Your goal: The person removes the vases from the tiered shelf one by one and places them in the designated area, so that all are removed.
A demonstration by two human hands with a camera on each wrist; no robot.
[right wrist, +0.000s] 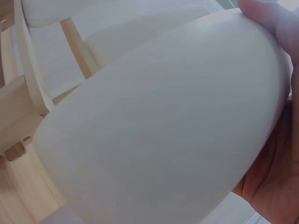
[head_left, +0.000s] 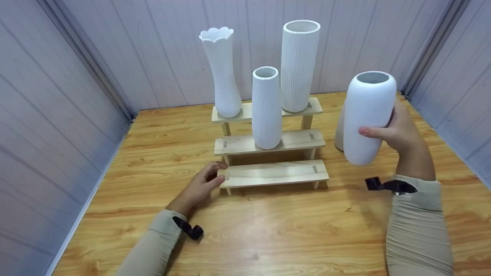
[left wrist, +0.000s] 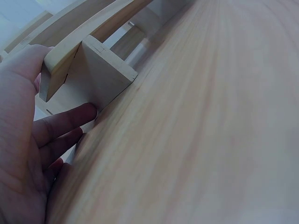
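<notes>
My right hand (head_left: 406,126) is wrapped round a smooth white vase (head_left: 368,111) at the right of the head view, thumb across its front, slightly tilted above the table (head_left: 287,230). The fingers and thumb of my left hand (head_left: 203,182) grip the end of the lowest board of the wooden stand (head_left: 272,172), centre frame. Three white vases (head_left: 266,115) stand on its upper two boards. The tabletop has warm yellow-brown grain and a glossy sheen toward the lower centre. Pale, grooved panels make up the back wall (head_left: 172,50) across the top, the left wall (head_left: 46,134) and the right wall (head_left: 456,76), meeting in upper corners trimmed with strips.
</notes>
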